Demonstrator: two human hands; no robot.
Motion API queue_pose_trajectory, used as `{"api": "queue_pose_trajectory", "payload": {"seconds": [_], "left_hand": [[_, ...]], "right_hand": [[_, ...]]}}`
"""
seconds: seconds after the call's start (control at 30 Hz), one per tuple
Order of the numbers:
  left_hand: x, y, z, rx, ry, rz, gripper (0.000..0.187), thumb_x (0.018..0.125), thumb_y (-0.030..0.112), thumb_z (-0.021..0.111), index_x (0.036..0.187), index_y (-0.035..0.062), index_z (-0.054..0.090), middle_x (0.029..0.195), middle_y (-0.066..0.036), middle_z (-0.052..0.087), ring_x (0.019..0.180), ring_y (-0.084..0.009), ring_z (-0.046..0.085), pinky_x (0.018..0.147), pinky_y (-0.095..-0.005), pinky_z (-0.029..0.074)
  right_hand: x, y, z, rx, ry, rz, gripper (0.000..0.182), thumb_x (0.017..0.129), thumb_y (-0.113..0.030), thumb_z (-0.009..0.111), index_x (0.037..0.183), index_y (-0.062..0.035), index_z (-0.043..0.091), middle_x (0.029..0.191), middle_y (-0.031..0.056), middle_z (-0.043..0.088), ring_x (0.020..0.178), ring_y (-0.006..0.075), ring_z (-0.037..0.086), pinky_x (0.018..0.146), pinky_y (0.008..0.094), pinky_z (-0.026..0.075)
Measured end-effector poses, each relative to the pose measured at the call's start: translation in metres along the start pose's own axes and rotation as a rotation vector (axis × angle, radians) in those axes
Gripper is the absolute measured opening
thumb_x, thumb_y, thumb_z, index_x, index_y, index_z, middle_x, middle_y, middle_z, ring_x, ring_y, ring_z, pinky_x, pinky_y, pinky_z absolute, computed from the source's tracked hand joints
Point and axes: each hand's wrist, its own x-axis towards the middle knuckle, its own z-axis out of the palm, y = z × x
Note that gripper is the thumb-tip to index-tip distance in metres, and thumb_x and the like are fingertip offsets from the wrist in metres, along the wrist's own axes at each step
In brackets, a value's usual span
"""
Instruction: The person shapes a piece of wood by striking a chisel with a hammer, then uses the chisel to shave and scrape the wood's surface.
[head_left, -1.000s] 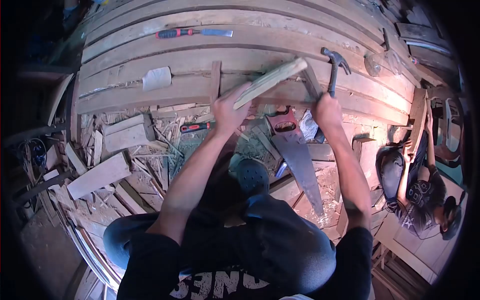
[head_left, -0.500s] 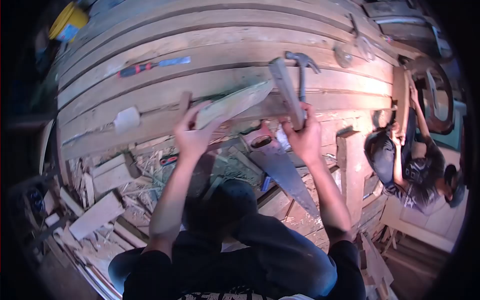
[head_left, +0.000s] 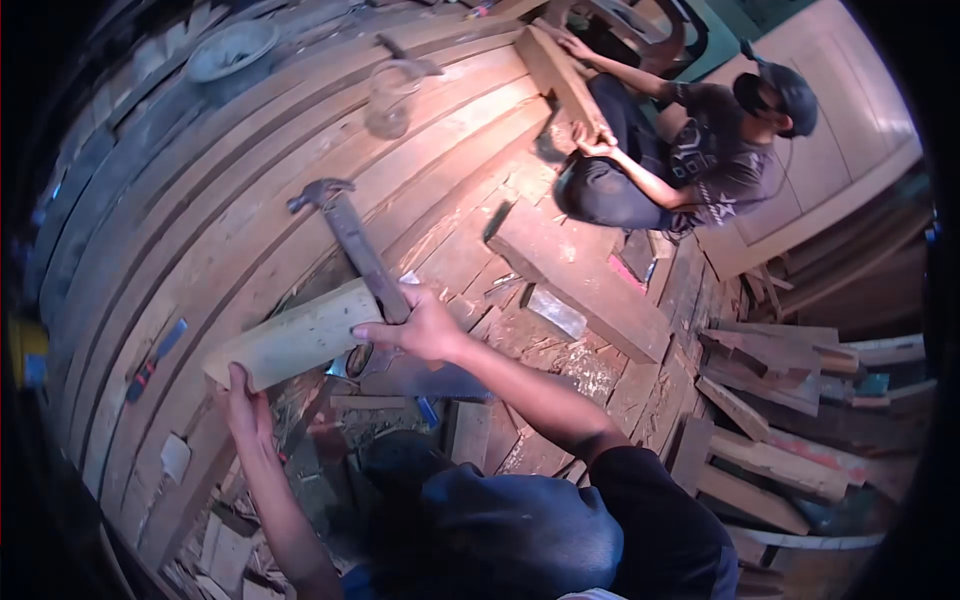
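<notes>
A pale wood block (head_left: 295,335) is held up in front of me. My left hand (head_left: 248,408) grips its left end, thumb on the near face. My right hand (head_left: 425,328) is closed around the lower end of a dark wooden stick (head_left: 360,245), its thumb reaching to the block's right end. The stick crosses close beside that end. Just beyond the stick's tip shows the hammer (head_left: 322,192) on the boards, its handle mostly hidden behind the stick. Under the hands lies a handsaw (head_left: 425,382), partly covered by the block and my forearm.
A chisel (head_left: 155,362) lies on the boards at left, near a white mallet head (head_left: 175,457). At upper right a seated person (head_left: 715,150) holds a plank (head_left: 560,78). A thick timber (head_left: 580,270) and stacked offcuts (head_left: 780,460) are on the right.
The view has swung to the right. My hands, which were apart, have come together, bringing the stick against or close beside the block's right end.
</notes>
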Motion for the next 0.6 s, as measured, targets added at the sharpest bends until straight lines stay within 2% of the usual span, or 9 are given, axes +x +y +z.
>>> {"api": "queue_pose_trajectory", "payload": {"seconds": [0.07, 0.1, 0.17, 0.2, 0.23, 0.3, 0.33, 0.47, 0.6], "left_hand": [[-0.001, -0.001, -0.001, 0.265, -0.039, -0.041, 0.043, 0.091, 0.008, 0.067, 0.13, 0.0001, 0.051, 0.125, -0.011, 0.06, 0.115, -0.0202, 0.059, 0.099, -0.0325, 0.048], [0.002, 0.004, -0.003, 0.266, -0.063, -0.033, 0.043, 0.091, 0.008, 0.067, 0.13, 0.0001, 0.051, 0.125, -0.011, 0.06, 0.115, -0.0202, 0.059, 0.099, -0.0325, 0.048], [0.006, 0.015, -0.004, 0.843, -0.124, -0.115, 0.048, 0.084, 0.001, 0.07, 0.129, -0.0005, 0.054, 0.13, -0.013, 0.058, 0.121, -0.0209, 0.055, 0.104, -0.0328, 0.043], [0.002, 0.018, 0.0, 0.842, -0.149, -0.111, 0.048, 0.084, 0.001, 0.07, 0.129, -0.0005, 0.054, 0.13, -0.013, 0.058, 0.121, -0.0209, 0.055, 0.104, -0.0328, 0.043], [-0.004, 0.023, 0.003, 0.895, -0.272, 0.101, 0.055, 0.078, -0.002, 0.072, 0.13, -0.0013, 0.054, 0.132, -0.014, 0.057, 0.123, -0.0213, 0.054, 0.105, -0.0339, 0.042], [-0.015, 0.037, 0.028, 0.917, -0.481, 0.343, 0.076, 0.061, -0.006, 0.075, 0.133, -0.0016, 0.053, 0.136, -0.015, 0.055, 0.128, -0.0227, 0.051, 0.109, -0.0366, 0.038], [-0.027, 0.044, 0.049, 0.913, -0.5, 0.341, 0.076, 0.061, -0.006, 0.075, 0.133, -0.0016, 0.053, 0.136, -0.015, 0.055, 0.128, -0.0227, 0.051, 0.109, -0.0366, 0.038], [-0.083, 0.07, 0.127, 0.978, -0.872, -0.253, 0.095, 0.056, 0.01, 0.089, 0.139, -0.0005, 0.045, 0.123, -0.013, 0.061, 0.117, -0.0199, 0.056, 0.1, -0.0377, 0.045], [-0.073, 0.046, 0.119, 0.995, -1.262, -0.048, 0.101, 0.054, 0.021, 0.093, 0.139, 0.0004, 0.043, 0.114, -0.01, 0.063, 0.112, -0.0189, 0.058, 0.095, -0.0386, 0.047]], "right_hand": [[0.0, -0.002, -0.005, 0.0, 0.005, 0.0, 0.034, 0.078, -0.014, 0.083, 0.106, -0.0004, 0.069, 0.087, 0.0027, 0.07, 0.082, 0.0073, 0.062, 0.075, 0.0269, 0.052], [0.0, -0.005, -0.006, 0.016, 0.005, -0.092, 0.029, 0.079, -0.013, 0.082, 0.098, 0.0015, 0.066, 0.073, 0.0029, 0.067, 0.057, 0.0071, 0.063, 0.049, 0.0244, 0.05], [-0.007, -0.023, -0.008, -0.101, 0.007, -0.176, 0.03, 0.078, -0.014, 0.083, 0.098, 0.0014, 0.066, 0.074, 0.0031, 0.068, 0.06, 0.0082, 0.064, 0.052, 0.0258, 0.051], [-0.013, -0.031, -0.011, -0.219, -0.003, -0.234, 0.03, 0.078, -0.015, 0.083, 0.098, 0.0013, 0.067, 0.075, 0.0033, 0.069, 0.062, 0.0093, 0.065, 0.055, 0.0271, 0.052], [-0.004, -0.011, -0.004, -0.245, 0.043, -0.562, 0.035, 0.075, -0.019, 0.085, 0.099, -0.0002, 0.068, 0.075, 0.0057, 0.07, 0.067, 0.0132, 0.067, 0.062, 0.0308, 0.053], [-0.012, -0.023, -0.001, -0.45, -0.082, -0.52, 0.04, 0.072, -0.024, 0.085, 0.102, -0.0037, 0.069, 0.079, 0.0129, 0.07, 0.071, 0.0264, 0.069, 0.065, 0.0361, 0.052], [-0.011, -0.022, 0.004, -0.516, -0.158, -0.536, 0.041, 0.071, -0.025, 0.084, 0.103, -0.0047, 0.07, 0.08, 0.0149, 0.07, 0.071, 0.0302, 0.069, 0.064, 0.0373, 0.052], [-0.023, -0.044, 0.021, -0.634, -0.29, -0.577, 0.042, 0.069, -0.024, 0.084, 0.104, -0.0056, 0.07, 0.076, 0.0144, 0.069, 0.069, 0.0348, 0.065, 0.06, 0.04, 0.05], [-0.026, -0.055, 0.02, -0.634, -0.415, -0.608, 0.046, 0.07, -0.026, 0.082, 0.113, -0.0153, 0.07, 0.07, 0.0115, 0.066, 0.06, 0.0336, 0.061, 0.054, 0.0422, 0.045]]}}
